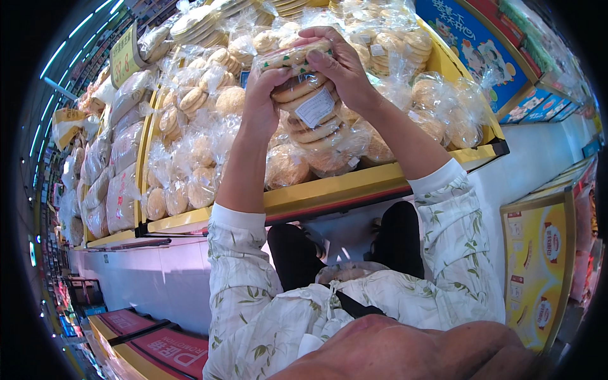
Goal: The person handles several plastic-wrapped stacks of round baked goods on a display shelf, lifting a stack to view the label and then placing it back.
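Note:
My left hand [267, 90] and my right hand [343, 64] are raised over a yellow display bin [332, 183]. Between them they grip a clear plastic pack of round flatbreads [297, 58] with small green triangles on its wrap. Fingers curl around its far side and both thumbs press on its near side. Directly below is a bagged stack of flatbreads [306, 130] bearing a white printed label [315, 107]. Whether it belongs to the same pack, I cannot tell. Sesame-coated flatbreads in clear bags [286, 166] lie around it.
Bagged breads [202, 147] pile to the left, beyond a yellow divider [144, 156]. Larger packed bags [124, 190] and a price sign [126, 54] stand farther left. A blue printed panel [475, 52] borders the right side. A yellow carton display [536, 270] stands at lower right.

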{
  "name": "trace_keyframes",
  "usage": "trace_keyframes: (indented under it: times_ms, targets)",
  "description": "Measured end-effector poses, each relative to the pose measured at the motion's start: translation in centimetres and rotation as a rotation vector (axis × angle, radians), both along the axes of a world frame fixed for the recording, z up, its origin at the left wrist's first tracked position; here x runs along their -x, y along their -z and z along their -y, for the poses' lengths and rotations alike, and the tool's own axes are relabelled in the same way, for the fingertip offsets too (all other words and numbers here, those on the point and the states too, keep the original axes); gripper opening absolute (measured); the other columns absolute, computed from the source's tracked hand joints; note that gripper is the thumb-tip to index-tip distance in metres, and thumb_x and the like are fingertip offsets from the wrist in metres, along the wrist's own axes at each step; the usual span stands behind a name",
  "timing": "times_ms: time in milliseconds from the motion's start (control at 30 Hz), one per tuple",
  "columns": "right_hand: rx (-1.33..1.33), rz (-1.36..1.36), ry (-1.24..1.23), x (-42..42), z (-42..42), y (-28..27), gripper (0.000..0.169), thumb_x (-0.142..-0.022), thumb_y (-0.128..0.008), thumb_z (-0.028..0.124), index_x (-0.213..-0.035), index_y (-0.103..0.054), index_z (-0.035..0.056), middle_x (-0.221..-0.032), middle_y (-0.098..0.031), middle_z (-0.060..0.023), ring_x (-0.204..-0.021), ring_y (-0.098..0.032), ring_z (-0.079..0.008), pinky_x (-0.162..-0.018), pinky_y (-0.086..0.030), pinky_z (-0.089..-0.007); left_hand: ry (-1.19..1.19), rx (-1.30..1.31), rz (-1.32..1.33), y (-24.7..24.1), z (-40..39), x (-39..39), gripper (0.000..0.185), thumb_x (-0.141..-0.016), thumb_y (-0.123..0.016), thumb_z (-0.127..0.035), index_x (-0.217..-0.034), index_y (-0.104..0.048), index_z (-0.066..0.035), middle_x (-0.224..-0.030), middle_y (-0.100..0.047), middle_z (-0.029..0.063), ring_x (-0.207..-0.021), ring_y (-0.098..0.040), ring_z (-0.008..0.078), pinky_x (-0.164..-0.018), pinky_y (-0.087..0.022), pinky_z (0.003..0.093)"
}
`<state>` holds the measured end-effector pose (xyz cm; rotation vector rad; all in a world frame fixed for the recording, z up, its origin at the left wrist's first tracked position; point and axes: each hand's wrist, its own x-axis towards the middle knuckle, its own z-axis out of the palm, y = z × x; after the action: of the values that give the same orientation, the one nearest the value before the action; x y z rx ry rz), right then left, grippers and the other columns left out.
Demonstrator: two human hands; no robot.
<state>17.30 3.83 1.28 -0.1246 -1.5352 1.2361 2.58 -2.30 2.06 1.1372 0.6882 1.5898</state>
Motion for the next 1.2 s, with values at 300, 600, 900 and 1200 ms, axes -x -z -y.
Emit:
trace_keyframes:
  times_ms: [300, 600, 900, 1200]
  targets:
    - [-0.211, 0.028, 0.122, 0.2, 0.4, 0.3, 0.042, -0.093, -0.054, 0.028, -0.123, -0.044, 0.0009, -0.112, -0.055, -0.007, -0.099, -0.05, -0.0104, -0.09, -0.04, -0.0252, -0.006, -0.091, 0.038, 0.1, -0.3, 0.1, 0.045, -0.075, -0.059, -0.011, -0.114, -0.044, 0.004, -0.101, -0.058, 0.0114, -0.091, -0.059, 0.0156, -0.085, -0.047, 0.0283]
    - [-0.258, 0.024, 0.197, 0.4, 0.7, 0.4, 0.043, -0.091, -0.058, 0.03, -0.119, -0.046, -0.0004, -0.103, -0.056, -0.0066, -0.091, -0.05, -0.0102, -0.08, -0.043, -0.0241, -0.054, -0.064, 0.004, -0.3, 0.4, -0.2, 0.047, -0.076, -0.059, -0.011, -0.116, -0.041, 0.004, -0.101, -0.056, 0.0117, -0.093, -0.057, 0.0154, -0.083, -0.048, 0.0281]
    - [-0.168, 0.038, 0.158, 0.3, 0.5, 0.2, 0.04, -0.088, -0.062, 0.028, -0.114, -0.049, 0.0001, -0.095, -0.059, -0.0059, -0.086, -0.053, -0.0093, -0.078, -0.044, -0.0229, -0.099, -0.042, 0.058, -0.4, 0.3, -0.5, 0.051, -0.07, -0.064, -0.007, -0.114, -0.041, 0.005, -0.096, -0.056, 0.0119, -0.087, -0.059, 0.0147, -0.079, -0.051, 0.0266]
    - [0.067, -0.042, 0.105, 0.7, 1.8, -0.7, 0.039, -0.085, -0.066, 0.025, -0.11, -0.053, -0.0027, -0.097, -0.06, -0.0069, -0.091, -0.056, -0.0132, -0.085, -0.046, -0.0267, 0.039, -0.06, 0.023, -0.3, 0.1, 0.7, 0.059, -0.073, -0.063, -0.012, -0.124, -0.036, -0.002, -0.096, -0.058, 0.0111, -0.092, -0.057, 0.0163, -0.084, -0.045, 0.0289]
